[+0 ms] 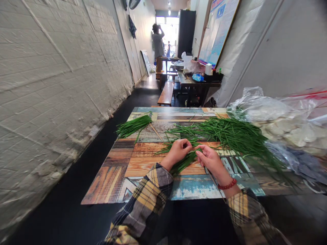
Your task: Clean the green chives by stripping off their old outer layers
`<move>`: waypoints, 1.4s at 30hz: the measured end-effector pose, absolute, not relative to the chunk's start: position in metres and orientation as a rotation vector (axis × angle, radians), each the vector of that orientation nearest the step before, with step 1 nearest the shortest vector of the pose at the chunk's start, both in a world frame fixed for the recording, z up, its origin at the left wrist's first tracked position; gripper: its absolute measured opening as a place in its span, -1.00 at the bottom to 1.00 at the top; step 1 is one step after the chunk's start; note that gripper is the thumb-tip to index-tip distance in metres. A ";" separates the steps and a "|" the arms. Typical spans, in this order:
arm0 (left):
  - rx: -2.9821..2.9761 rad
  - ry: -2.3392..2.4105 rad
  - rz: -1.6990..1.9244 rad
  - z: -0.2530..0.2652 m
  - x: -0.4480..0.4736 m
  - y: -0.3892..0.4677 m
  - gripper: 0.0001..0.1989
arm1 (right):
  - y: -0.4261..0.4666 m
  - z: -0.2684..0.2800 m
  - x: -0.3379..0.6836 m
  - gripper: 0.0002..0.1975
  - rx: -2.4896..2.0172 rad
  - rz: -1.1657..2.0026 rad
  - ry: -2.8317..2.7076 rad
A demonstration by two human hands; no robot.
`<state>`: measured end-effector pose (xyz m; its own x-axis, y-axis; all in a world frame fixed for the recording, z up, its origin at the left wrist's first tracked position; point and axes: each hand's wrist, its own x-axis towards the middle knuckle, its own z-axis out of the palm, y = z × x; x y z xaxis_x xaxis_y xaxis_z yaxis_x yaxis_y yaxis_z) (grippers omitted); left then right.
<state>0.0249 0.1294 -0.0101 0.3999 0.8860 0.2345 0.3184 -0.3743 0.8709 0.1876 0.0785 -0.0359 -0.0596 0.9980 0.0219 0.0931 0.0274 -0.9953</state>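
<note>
Wooden bench (167, 92), blue-and-white poster (216, 35)

pass: tabletop (143, 163), left of left hand (178, 151) | blocked right: loose green stalks (230, 131), plastic bags (286, 115) | far left: green bundle (135, 126)

I count my two hands (178, 151) (211, 161), one beaded bracelet (227, 186), one chive bundle (135, 126) far left, one bunch (184, 164) near, one heap (231, 133) right.
</note>
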 end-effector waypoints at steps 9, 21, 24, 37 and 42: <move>1.875 1.020 0.926 -0.010 0.026 0.129 -0.89 | 0.078 -0.033 0.186 -0.65 -1.241 1.199 -1.321; 1.898 1.013 0.933 -0.010 0.025 0.129 -0.90 | 0.077 -0.032 0.186 -0.66 -1.245 1.197 -1.335; 1.913 1.001 0.938 -0.010 0.025 0.128 -0.90 | 0.077 -0.030 0.186 -0.66 -1.251 1.195 -1.335; 2.065 1.032 0.947 -0.009 0.024 0.128 -0.92 | 0.077 -0.033 0.185 -0.53 -1.246 1.188 -1.281; 2.058 1.013 0.923 -0.011 0.024 0.128 -0.92 | 0.075 -0.029 0.185 -0.47 -1.221 1.177 -1.320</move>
<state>0.0241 0.1284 -0.0112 0.4514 0.8401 0.3006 0.3772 -0.4850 0.7890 0.1853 0.0755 -0.0295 -0.0472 0.9983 0.0335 0.0809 0.0373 -0.9960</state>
